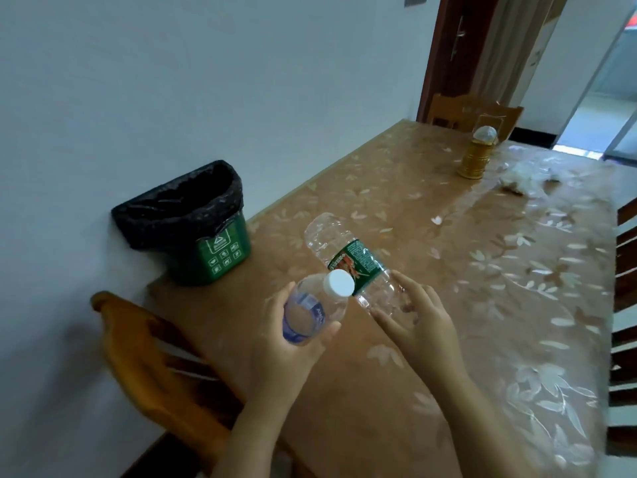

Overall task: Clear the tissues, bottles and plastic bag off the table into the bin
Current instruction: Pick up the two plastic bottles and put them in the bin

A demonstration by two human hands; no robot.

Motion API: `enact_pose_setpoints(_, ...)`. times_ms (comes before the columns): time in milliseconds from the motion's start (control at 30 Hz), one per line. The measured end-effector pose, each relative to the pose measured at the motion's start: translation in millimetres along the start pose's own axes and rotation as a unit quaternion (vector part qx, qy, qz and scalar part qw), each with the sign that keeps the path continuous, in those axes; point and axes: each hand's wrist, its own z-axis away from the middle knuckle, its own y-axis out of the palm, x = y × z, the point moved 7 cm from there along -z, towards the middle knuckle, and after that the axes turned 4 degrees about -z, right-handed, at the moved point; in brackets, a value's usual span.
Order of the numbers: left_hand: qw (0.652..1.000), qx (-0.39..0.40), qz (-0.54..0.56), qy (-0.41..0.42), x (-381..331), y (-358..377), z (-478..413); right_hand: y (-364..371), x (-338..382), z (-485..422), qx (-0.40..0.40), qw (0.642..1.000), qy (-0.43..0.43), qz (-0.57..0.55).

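Observation:
My left hand (293, 343) grips a clear bottle with a blue label and white cap (312, 307), held above the table's near-left part. My right hand (418, 319) holds the neck end of a larger clear bottle with a green label (348, 257), which points away toward the bin. The green bin (193, 222) with a black liner stands on the table's left corner against the wall, mouth open. A crumpled clear plastic bag (527, 179) lies at the far right of the table. A small white tissue scrap (436, 220) lies mid-table.
The table (482, 305) has a brown floral cover. A gold lantern-like object (477, 153) stands at the far end. Wooden chairs sit at the near left (148, 367), far end (448, 112) and right edge (625, 305). The white wall runs along the left.

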Motion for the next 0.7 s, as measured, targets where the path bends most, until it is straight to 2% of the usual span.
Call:
enact_pose_setpoints(233,0.999,-0.04,0.02,-0.031,4.2,-77.8,42.6,11.5,58.1,50.6,0.034,0.998,-0.039,-0.021)
enact_pose_setpoints(467,0.993,-0.058,0.085,-0.049,20.6,-130.4,41.1,37.4,96.0,66.8,0.052,0.997,-0.059,-0.013)
enact_pose_setpoints(700,0.995,-0.084,0.032,-0.042,67.2,-199.7,13.6,107.0,142.0,65.0,0.069,0.996,-0.054,-0.025)
